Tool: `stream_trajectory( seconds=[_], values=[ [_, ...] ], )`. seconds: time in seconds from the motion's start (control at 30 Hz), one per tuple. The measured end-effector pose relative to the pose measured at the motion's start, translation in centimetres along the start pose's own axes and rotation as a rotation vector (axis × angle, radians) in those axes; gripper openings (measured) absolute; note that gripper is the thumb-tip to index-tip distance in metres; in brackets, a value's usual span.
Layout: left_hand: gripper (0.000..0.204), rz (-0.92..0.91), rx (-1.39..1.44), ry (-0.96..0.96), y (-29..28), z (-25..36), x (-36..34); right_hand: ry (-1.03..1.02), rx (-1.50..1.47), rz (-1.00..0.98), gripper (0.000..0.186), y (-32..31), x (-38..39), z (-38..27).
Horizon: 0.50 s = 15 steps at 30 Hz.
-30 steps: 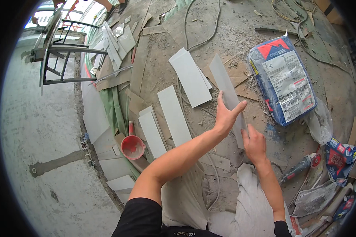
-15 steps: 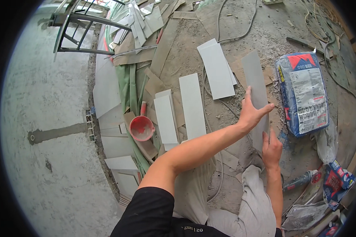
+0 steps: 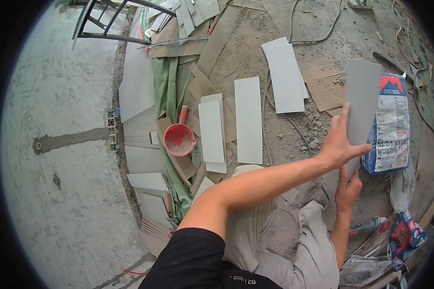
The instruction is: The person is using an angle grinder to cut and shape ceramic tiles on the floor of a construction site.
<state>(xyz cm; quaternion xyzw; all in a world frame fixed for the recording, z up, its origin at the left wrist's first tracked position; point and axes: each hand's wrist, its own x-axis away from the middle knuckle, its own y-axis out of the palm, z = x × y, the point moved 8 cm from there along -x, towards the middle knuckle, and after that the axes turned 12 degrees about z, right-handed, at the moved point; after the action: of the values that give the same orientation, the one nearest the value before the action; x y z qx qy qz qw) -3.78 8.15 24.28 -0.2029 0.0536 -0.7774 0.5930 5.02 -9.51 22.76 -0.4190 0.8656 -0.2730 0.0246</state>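
Note:
A long grey tile (image 3: 362, 94) is raised on edge in front of me, held in both hands. My left hand (image 3: 342, 144) grips it by the long side, thumb stretched across it and fingers along the left edge. Lower down, my right hand (image 3: 347, 190) closes round the bottom part of the same tile; some of its fingers are hidden behind it. The tile's upper part overlaps a blue-and-white bag (image 3: 393, 130) lying on the floor to the right.
White tiles lie singly (image 3: 249, 120) and in small stacks (image 3: 280, 72) on the dusty floor. A red scoop (image 3: 179, 139) rests left, beside green sheeting (image 3: 164, 91). An angle grinder (image 3: 369, 226) lies right. A cable (image 3: 294, 125) crosses the rubble, and a metal frame (image 3: 106, 36) stands far left.
Both hands have carried the tile to the right, so it now covers part of the bag, with a broader side of it showing. My view has shifted too.

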Motion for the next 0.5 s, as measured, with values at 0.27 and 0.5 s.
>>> stream_trajectory(
  seconds=[0.27, 0.5],
  values=[
    [0.068, 0.316, -0.35, 0.023, -20.6, -13.8, -9.5, -0.062, -0.034, 0.258, 0.04, -3.3, 0.3, 1.3],
    [0.127, 0.497, -0.873, -0.259, -26.7, -26.8, -0.7, -0.1, 0.033, 0.201, 0.039, -1.8, 0.5, 1.4]
  ],
)
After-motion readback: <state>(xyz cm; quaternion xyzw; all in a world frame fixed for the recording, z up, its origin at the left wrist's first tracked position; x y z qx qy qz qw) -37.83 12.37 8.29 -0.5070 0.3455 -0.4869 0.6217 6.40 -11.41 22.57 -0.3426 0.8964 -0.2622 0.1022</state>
